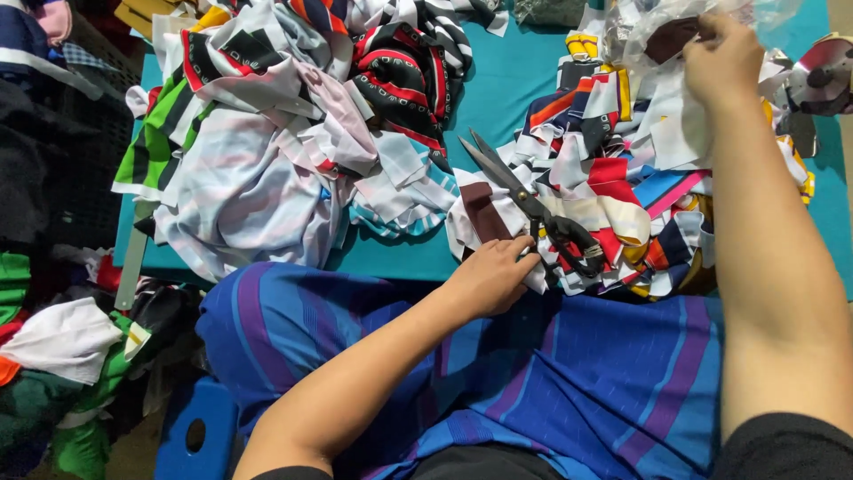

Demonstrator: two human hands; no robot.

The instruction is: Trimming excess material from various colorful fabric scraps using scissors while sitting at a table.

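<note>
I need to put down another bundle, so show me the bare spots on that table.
Bare teal tabletop runs between the left heap of striped cloth and the right pile of colourful fabric scraps, narrowing toward the black-handled scissors. A thin strip shows at the near edge. Both heaps are crowded.

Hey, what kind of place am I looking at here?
Probably a tailoring or garment workshop: heaps of cut fabric scraps, large black scissors on a teal table, and a round cutting machine at the edge.

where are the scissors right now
In the head view the scissors lie open on the right-hand pile of fabric scraps on the teal table, black handles toward the person, just right of the left hand.
</note>
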